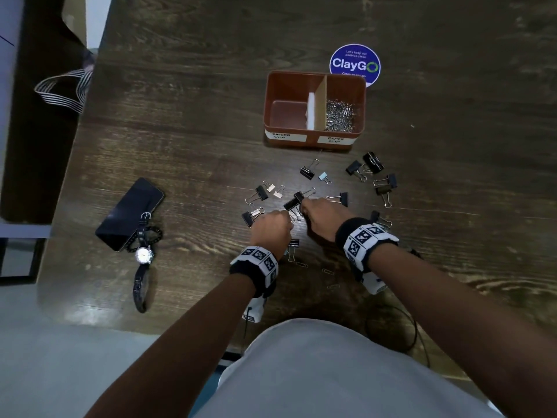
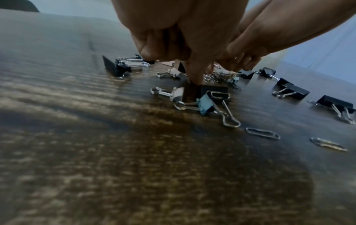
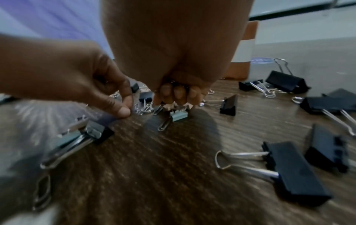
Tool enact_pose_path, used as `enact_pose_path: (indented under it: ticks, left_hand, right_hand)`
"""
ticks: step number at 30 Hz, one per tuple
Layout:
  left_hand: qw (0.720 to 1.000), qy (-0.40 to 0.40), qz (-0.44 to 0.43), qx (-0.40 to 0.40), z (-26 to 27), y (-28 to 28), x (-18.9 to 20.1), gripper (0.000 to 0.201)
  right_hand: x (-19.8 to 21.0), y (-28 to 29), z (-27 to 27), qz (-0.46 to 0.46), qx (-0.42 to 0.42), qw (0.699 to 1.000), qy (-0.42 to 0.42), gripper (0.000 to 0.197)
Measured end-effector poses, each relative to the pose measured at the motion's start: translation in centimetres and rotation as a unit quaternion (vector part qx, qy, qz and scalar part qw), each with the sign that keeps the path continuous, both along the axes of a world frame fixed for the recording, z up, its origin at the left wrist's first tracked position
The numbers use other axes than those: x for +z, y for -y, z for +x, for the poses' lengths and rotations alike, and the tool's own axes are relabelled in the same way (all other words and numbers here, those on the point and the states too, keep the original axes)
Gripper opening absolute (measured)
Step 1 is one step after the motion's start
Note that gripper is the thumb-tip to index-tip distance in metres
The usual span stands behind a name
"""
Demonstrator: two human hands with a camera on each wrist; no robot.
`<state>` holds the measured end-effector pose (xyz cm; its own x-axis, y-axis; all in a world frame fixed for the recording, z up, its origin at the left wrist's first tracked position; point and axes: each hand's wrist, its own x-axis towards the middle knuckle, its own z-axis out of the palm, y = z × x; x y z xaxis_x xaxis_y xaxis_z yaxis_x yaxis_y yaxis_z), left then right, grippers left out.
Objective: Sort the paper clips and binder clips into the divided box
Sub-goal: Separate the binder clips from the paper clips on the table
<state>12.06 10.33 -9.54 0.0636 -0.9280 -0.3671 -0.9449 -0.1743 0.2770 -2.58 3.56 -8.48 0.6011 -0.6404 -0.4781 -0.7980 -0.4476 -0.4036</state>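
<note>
While both hands are working the pile, the right hand (image 3: 177, 94) is pinching light, slippery paper clips (image 3: 146, 108), and the left hand (image 3: 80, 85) is pinching thumb to fingertip at the tabletop (image 3: 154, 167).

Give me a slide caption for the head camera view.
Both hands picking among scattered binder clips; the box holds only paper clips.

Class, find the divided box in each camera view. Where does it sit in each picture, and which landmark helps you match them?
Head: the divided box stands upper centre-right, beyond the scattered clips.
Left wrist: not in view.
Right wrist: only an orange corner with its white label shows at upper right, behind the right hand.
Shared landmark: the right hand, seen in all three views.
</note>
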Motion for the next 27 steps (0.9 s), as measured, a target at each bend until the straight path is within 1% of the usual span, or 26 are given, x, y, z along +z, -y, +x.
enact_pose_path:
  ticks: [2, 4, 7, 11, 15, 16, 17, 19, 20, 22, 24, 25, 27]
  left_hand:
    - [1.000, -0.008, 0.011, 0.021, -0.2, -0.1, 0.1, 0.017]
    - [0.999, -0.006, 0.030, 0.021, -0.4, -0.1, 0.2, 0.016]
    - [0.998, -0.023, 0.054, -0.003, 0.1, 0.4, 0.3, 0.017]
    - [0.992, -0.111, 0.057, -0.012, 1.7, 1.6, 1.3, 0.019]
    - [0.975, -0.219, 0.043, 0.006, 2.6, 5.0, 4.1, 0.026]
    - [0.973, -0.227, 0.033, 0.000, 2.7, 6.4, 4.9, 0.025]
    - [0.973, -0.230, 0.024, -0.010, 2.6, 7.9, 5.8, 0.024]
    - [0.971, -0.236, 0.011, -0.025, 2.1, 11.0, 7.5, 0.020]
    - [0.971, -0.235, -0.006, -0.034, 1.8, 12.6, 8.1, 0.017]
    - [0.970, -0.234, -0.055, -0.047, 0.8, 15.6, 9.4, 0.012]
    - [0.965, -0.244, -0.083, -0.051, -0.5, 18.0, 10.6, 0.012]
    - [0.964, -0.244, -0.087, -0.055, -1.2, 19.1, 11.1, 0.013]
    - [0.970, -0.228, -0.073, -0.048, -2.3, 21.0, 11.8, 0.018]
  right_hand:
    - [-0.2, -0.2, 0.3, -0.050, 0.037, 0.998, -0.028, 0.029]
    - [-0.6, -0.5, 0.1, -0.093, 0.076, 0.991, -0.059, 0.034]
    - [-1.0, -0.7, -0.2, -0.138, 0.119, 0.978, -0.098, 0.031]
    - [-1.2, -0.8, -0.5, -0.147, 0.106, 0.979, -0.096, 0.030]
    - [-1.0, -0.7, -0.8, -0.129, 0.088, 0.985, -0.077, 0.034]
    - [-0.8, -0.5, -0.9, -0.120, 0.070, 0.988, -0.072, 0.030]
    - [-0.5, -0.2, -0.9, -0.097, 0.034, 0.993, -0.063, 0.025]
    - [0.4, 0.8, -1.0, -0.033, -0.076, 0.996, -0.014, 0.015]
    - [1.0, 1.5, -1.1, -0.006, -0.135, 0.991, 0.022, 0.010]
    - [2.8, 3.8, -1.5, 0.011, -0.235, 0.967, 0.100, 0.004]
    - [4.9, 6.6, -1.9, -0.016, -0.322, 0.933, 0.158, 0.004]
    - [5.8, 8.3, -2.2, -0.039, -0.352, 0.919, 0.170, 0.006]
    - [6.9, 11.9, -2.6, -0.050, -0.391, 0.906, 0.155, 0.018]
